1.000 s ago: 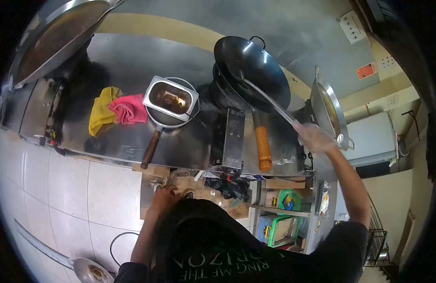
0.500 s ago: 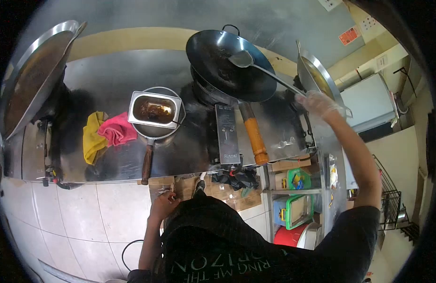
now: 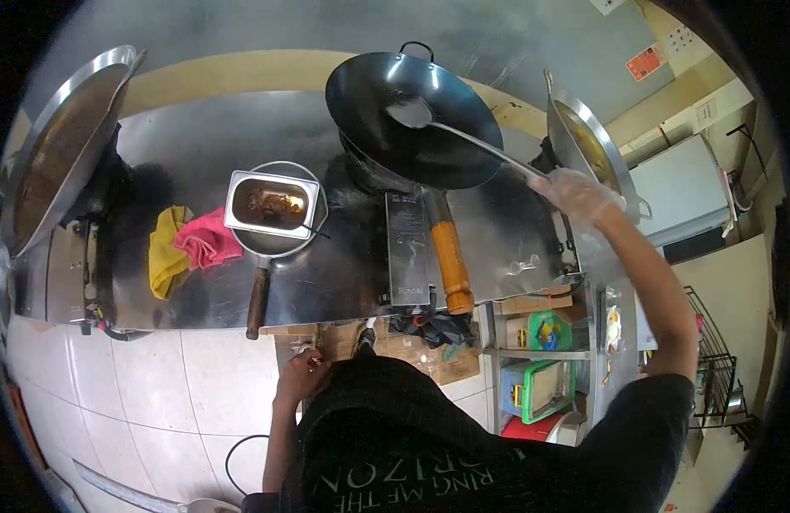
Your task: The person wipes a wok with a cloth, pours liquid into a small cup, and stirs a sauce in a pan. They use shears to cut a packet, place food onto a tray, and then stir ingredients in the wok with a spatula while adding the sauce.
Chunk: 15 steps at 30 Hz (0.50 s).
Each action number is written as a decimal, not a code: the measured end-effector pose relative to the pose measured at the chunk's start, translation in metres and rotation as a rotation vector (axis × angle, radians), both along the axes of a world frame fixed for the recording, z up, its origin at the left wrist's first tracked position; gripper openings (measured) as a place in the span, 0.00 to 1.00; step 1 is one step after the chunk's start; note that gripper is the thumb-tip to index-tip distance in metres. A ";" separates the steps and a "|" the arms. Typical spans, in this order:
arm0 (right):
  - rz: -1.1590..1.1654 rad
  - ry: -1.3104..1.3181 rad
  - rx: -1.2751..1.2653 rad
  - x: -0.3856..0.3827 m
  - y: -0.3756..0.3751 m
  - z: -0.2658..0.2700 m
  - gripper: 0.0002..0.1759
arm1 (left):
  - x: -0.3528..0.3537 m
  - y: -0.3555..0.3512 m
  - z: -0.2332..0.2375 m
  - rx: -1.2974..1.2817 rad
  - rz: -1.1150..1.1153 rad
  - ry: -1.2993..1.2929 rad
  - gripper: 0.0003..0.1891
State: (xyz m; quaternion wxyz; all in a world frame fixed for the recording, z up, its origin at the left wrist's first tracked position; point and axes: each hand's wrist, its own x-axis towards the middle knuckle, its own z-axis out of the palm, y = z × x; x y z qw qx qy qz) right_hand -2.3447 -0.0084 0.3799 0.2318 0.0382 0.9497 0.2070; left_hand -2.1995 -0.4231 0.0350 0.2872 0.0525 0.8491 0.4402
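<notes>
In a clear plastic glove, my right hand [image 3: 576,195] is closed round the handle end of a long metal wok spatula [image 3: 480,147]. The spatula's broad blade rests inside a dark wok [image 3: 455,94], which sits on a burner. A wooden handle [image 3: 449,261] extends from the wok toward me. My left hand [image 3: 303,374] hangs low beside my body, below the counter edge, its fingers curled. Something small and whitish shows at those fingers, too small to name. A steel container of brown sauce [image 3: 270,205] sits over a saucepan [image 3: 318,229], left of the wok.
A yellow cloth [image 3: 166,256] and a pink cloth [image 3: 209,239] lie on the steel counter [image 3: 344,282]. Large metal pans stand at the far left [image 3: 66,154] and right [image 3: 596,141]. A shelf [image 3: 536,352] with bins stands below the counter at right.
The spatula blade has shifted left and slightly up inside the wok. My right hand has moved slightly downward, still holding it. My left hand stays low; the whole view has shifted slightly.
</notes>
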 end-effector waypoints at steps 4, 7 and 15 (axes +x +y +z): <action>-0.114 -0.188 -0.137 0.032 0.110 0.036 0.19 | 0.002 0.005 0.011 0.029 0.056 -0.020 0.17; -0.277 -0.217 -0.478 0.030 0.146 0.042 0.21 | 0.003 0.009 0.010 0.067 0.045 -0.119 0.19; 0.432 -0.023 -0.160 0.002 0.073 -0.022 0.21 | -0.059 0.171 0.167 1.284 0.095 -0.956 0.24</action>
